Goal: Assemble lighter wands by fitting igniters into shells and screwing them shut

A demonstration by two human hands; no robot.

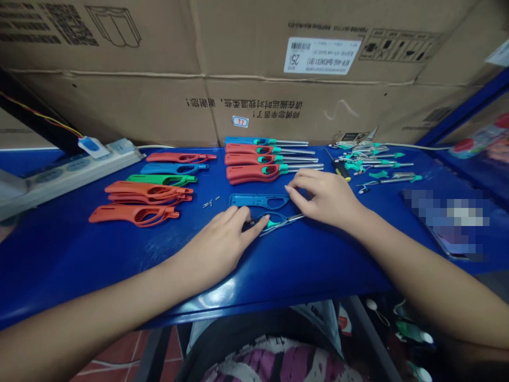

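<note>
My left hand (pixel 225 236) is curled over a blue lighter half-shell (pixel 274 217) lying on the blue table. A green trigger (pixel 271 224) and a metal tube (pixel 295 217) sit in that shell; the left index finger touches near the trigger, and the palm hides its handle end. Just behind lies a second blue half-shell (pixel 248 200), flat on the table. At its right end, the thumb and forefinger of my right hand (pixel 322 193) are bent together around the tip; the exact contact is partly hidden.
Orange, blue and green lighter casings (pixel 133 214) lie left. Behind are lighters with metal tubes (pixel 254 173). Small screws (pixel 210 202) lie near my left hand. Green-and-metal inserts (pixel 374 159), a screwdriver (pixel 340 168) and a phone (pixel 445 223) are right. A power strip (pixel 71 172) and cardboard (pixel 254 63) border the table.
</note>
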